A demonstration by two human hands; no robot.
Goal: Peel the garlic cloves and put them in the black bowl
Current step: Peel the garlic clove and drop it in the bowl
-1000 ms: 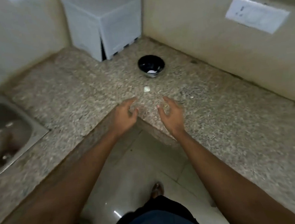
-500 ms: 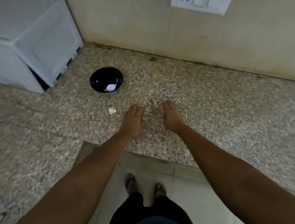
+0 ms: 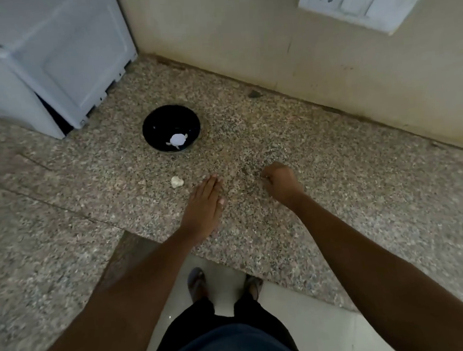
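Nearest, the person's two feet [image 3: 222,285] stand on a pale tiled floor [image 3: 320,331] below the edge of a speckled granite counter [image 3: 365,206], over which both forearms reach. Left hand [image 3: 205,202]: laid palm-down on the counter with fingers straight and together, grasping nothing. Right hand [image 3: 280,181]: fingers curled downward toward the stone; whether they pinch anything cannot be told. Just left of the left fingertips lies a small whitish garlic clove [image 3: 177,181], apart from the hand; it is too small and lumpy to give a clear long axis or pointing direction. Farther back sits the black bowl [image 3: 171,128], upright, with a white piece [image 3: 178,139] at its near inner side. Behind, a white plastic box [image 3: 49,56] occupies the corner, and a switch plate [image 3: 360,0] is fixed to the wall [image 3: 241,30].
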